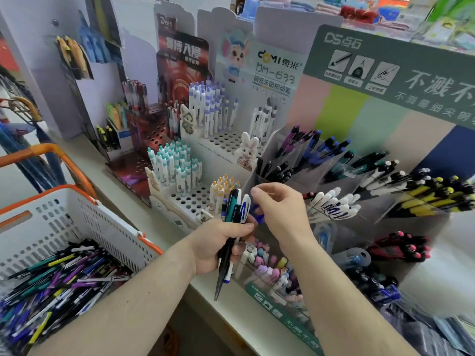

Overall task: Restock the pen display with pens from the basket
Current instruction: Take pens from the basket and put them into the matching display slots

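Several pen stands crowd the long pale counter [84, 160], and the biggest is the tiered clear display [365, 176] on the right under its grey-green header board [385, 70], its slanted compartments sorted by colour: purple and blue pens at the back, black ones, white ones, yellow-and-black ones far right, pink-capped ones lower down. Left of it stands the white peg-hole stand [205, 176] with a cartoon mouse card, carrying upright pens with purple, teal and orange tops. Down at the lower left sits the white basket [108, 227] with orange trim and handle, and a loose heap of mixed pens [56, 278] lies in its bottom. Now the hands, both in front of the clear display: the left hand [221, 247] is clenched round a bundle of pens [235, 209], tips pointing down, clickers up. The right hand [280, 211] sits just beside that bundle, fingers curled in, pinching something blue [259, 214] too blurred to make out clearly.
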Demonstrator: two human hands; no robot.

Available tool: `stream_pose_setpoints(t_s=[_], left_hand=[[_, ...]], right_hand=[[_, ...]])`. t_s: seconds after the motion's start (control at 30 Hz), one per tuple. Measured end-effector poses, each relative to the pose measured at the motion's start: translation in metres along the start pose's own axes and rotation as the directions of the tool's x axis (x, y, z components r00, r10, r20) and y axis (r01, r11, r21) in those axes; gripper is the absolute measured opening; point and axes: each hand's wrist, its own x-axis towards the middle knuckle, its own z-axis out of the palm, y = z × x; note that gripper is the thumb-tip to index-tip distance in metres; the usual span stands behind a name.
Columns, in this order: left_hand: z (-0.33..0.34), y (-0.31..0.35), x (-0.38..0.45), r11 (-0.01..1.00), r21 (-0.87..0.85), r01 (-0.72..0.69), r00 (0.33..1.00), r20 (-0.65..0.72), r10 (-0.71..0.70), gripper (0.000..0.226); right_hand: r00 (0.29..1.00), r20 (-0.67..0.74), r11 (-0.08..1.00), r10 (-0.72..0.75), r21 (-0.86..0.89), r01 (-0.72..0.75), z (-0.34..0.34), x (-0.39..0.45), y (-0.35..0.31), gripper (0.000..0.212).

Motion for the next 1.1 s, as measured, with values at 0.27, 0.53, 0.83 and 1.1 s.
stream_pose_setpoints(t_s=[0.27,0.53,0.83,1.1], left_hand=[[0.031,-0.004,0.015,0.999,-0.038,0.009,1.000,-0.030,-0.011,0.042],[0.058,-0.001,0.037,0.996,-0.067,-0.052,0.984,-0.176,0.040,0.024],[0.093,0.006,0.040,0.915,-0.403,-0.004,0.993,0.106,0.051,0.015],[0.094,0.007,0.044,0.963,-0.269,-0.037,0.997,0.059,0.055,0.008]], right_hand=[[0.984,-0.160,0.996,-0.081,0.014,0.084,-0.035,-0.017,0.010,0.007],[0.723,-0.676,0.913,0.142,0.371,0.167,-0.103,-0.031,0.012,0.010],[0.735,-0.535,0.723,0.416,0.685,0.089,-0.131,-0.040,0.013,0.003],[0.428,-0.890,0.947,-0.156,-0.011,0.321,-0.156,-0.019,0.003,0.017]])
